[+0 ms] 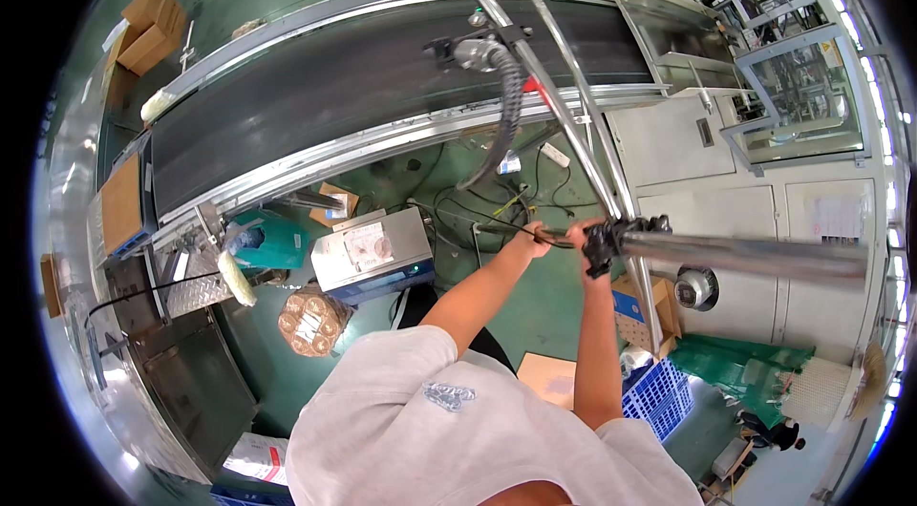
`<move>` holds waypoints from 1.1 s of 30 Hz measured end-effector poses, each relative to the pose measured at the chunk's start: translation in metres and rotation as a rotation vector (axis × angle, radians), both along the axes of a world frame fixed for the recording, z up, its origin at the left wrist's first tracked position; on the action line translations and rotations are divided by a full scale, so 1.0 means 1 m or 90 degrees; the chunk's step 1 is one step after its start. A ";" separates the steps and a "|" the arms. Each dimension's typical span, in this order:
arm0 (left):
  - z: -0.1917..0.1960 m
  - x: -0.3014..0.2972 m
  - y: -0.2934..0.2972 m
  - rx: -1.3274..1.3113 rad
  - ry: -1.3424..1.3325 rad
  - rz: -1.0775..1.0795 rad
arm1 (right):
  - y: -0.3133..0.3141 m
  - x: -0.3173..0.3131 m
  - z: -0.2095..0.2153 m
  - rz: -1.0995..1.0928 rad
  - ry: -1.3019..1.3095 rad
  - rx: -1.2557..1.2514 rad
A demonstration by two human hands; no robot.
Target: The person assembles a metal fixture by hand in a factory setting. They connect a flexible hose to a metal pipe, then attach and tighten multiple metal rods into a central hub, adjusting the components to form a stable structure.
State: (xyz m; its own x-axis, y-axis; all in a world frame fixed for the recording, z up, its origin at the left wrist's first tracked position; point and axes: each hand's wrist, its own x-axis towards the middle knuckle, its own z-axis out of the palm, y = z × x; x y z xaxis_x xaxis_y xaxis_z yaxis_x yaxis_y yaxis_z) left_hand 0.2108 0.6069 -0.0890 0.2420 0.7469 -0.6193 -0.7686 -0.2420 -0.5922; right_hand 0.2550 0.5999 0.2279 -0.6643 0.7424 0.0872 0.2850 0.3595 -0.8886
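Below runs a long black conveyor belt (363, 86) in a grey metal frame, and two slanted silver metal poles (564, 95) cross over it. A ribbed black hose (506, 115) droops from them, with loose cables on the green floor (535, 315) beneath. A grey box-shaped machine (373, 253) sits lower left, a blue plastic crate (659, 396) lower right. The black clamp joint (621, 234) is too dark to read clearly. Left hand (530, 241) curls closed round a thin dark cable beside the poles. Right hand (587, 243) is fisted tight against that clamp, at the end of a thick horizontal steel tube (755, 258).
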 end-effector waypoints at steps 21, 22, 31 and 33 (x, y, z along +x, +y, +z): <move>0.322 -0.039 -0.211 -0.273 0.960 -0.085 | 0.078 0.140 0.117 0.115 0.003 -0.497; 0.339 -0.033 -0.202 -0.275 0.997 -0.065 | 0.083 0.146 0.131 0.132 0.007 -0.505; 0.381 -0.001 -0.138 -0.273 1.359 -0.002 | 0.090 0.140 0.185 0.244 0.091 -0.302; 0.369 -0.003 -0.135 -0.251 1.326 -0.094 | 0.090 0.133 0.188 0.245 0.094 -0.300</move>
